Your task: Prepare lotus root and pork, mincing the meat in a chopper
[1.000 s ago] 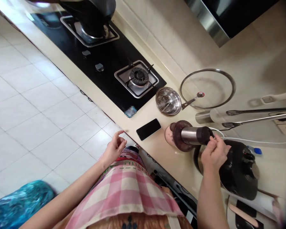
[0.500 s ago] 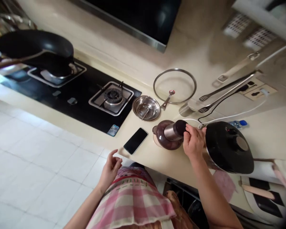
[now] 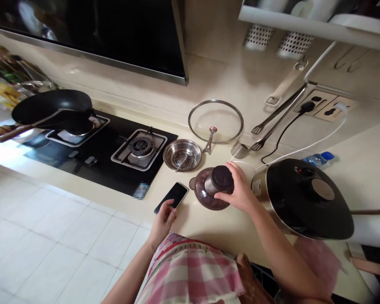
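My right hand (image 3: 240,190) is wrapped round the dark-topped motor unit (image 3: 220,180), thumb on the near side and fingers on the far side. That unit stands on the purplish translucent lid of a round bowl (image 3: 205,202) on the counter. My left hand (image 3: 164,217), fingers loosely curled and apart, hovers at the near edge of a black phone (image 3: 176,193) and holds nothing. Behind the phone sits a steel dish (image 3: 183,155) with a spoon (image 3: 184,161) in it.
A rice cooker (image 3: 307,202) stands right of my right hand. A glass lid (image 3: 215,121) leans on the wall behind the dish. At left, a black wok (image 3: 53,109) rests on the gas hob (image 3: 98,162). Cords (image 3: 283,139) run to wall sockets.
My right hand has closed round the motor unit, where before it was at its side. My left hand has moved to the phone. The view has shifted.
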A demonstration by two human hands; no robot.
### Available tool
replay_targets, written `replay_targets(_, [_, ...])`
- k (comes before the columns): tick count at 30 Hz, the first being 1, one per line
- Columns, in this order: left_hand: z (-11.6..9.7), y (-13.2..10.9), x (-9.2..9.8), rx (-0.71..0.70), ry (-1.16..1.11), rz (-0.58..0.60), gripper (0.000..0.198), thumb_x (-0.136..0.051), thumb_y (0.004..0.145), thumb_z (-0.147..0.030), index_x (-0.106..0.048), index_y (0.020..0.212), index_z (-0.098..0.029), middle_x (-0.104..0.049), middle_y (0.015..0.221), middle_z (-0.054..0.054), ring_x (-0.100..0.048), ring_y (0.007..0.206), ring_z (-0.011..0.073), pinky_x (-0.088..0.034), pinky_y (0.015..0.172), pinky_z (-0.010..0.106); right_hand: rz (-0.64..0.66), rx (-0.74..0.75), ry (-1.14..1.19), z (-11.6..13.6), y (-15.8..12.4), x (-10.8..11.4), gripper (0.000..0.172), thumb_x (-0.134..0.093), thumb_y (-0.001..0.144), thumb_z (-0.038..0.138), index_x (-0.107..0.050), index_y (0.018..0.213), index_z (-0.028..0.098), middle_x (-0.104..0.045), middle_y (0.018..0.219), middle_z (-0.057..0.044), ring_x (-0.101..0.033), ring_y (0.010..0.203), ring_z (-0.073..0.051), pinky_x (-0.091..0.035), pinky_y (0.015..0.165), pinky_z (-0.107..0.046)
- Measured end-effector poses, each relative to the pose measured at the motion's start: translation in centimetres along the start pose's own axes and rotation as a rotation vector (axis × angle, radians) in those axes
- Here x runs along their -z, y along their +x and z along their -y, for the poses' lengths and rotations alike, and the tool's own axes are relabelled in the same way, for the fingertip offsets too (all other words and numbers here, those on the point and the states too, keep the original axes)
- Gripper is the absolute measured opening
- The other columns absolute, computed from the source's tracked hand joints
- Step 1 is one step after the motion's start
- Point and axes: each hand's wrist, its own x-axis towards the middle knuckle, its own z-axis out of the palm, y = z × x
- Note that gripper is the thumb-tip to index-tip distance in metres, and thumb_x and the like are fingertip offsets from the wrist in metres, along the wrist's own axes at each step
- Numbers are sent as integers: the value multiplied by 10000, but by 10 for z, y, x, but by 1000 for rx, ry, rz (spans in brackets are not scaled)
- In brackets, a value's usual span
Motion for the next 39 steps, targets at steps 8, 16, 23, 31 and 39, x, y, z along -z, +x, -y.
replay_targets(8, [-39,71,-46,79,-76,53,433,-566,772,-518,-490,1024,-174,-537,660,-41,-521,550,105,-429,540,246,99,-124,99,0,15,-1,845,-731,665,324,-301,1391,278,-475,1295,-104,-485,1176,-272,-441,969,-460])
replay_targets(16, [-58,89,-50,176,-87,12,487,-682,611,-599,-485,729,-169,-578,532,-24,-528,448,112,-425,449,236,-278,-149,83,-22,22,43,903,-754,647,410,-283,1399,246,-447,1369,-108,-476,1207,-276,-405,1008,-448])
replay_targets(23, [-96,89,-45,193,-235,73,423,-755,607,-490,-529,729,-154,-594,555,-34,-560,457,97,-455,463,209,-518,-244,-95,-58,18,34,920,-772,628,395,-288,1385,196,-448,1343,-143,-442,1223,-305,-366,1026,-504])
replay_targets(31, [-136,104,-28,238,-587,80,276,-809,579,-262,-594,666,-112,-603,546,-21,-557,452,76,-478,447,167,-626,-273,-101,-79,19,22,937,-751,652,424,-232,1395,189,-392,1354,-152,-406,1237,-323,-348,1029,-530])
replay_targets(39, [-131,109,16,206,-734,-173,105,-654,710,-79,-603,626,-114,-576,514,-35,-561,441,71,-507,442,157,-535,-266,-29,-83,30,6,891,-732,672,381,-233,1390,208,-400,1352,-137,-394,1248,-313,-339,1039,-530])
